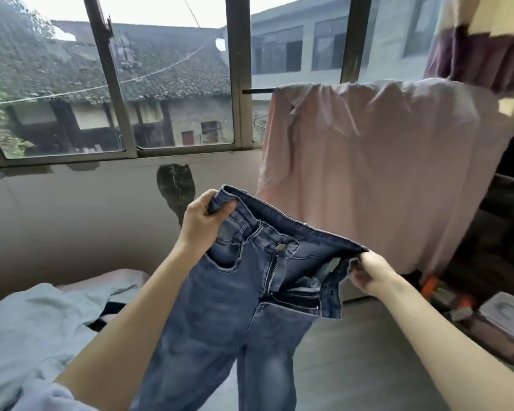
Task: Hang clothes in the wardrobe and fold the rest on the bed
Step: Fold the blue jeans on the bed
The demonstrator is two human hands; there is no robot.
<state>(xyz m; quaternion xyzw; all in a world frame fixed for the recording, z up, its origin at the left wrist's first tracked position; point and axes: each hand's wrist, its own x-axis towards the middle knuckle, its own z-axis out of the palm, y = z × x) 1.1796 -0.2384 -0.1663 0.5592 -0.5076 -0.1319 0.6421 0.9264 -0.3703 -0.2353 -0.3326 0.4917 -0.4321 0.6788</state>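
Denim jeans held up over bed — left hand and right hand each grasping waistband, fly unzipped — pink cloth hanging behind.

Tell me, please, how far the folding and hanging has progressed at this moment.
Nothing visible is folded yet. In hand: the left hand and right hand grip the jeans by the waistband, held up unfolded. Left: a pale blue garment lies crumpled on the bed. No wardrobe shows.

The jeans legs run off the bottom edge; the right-side clutter is blurred.
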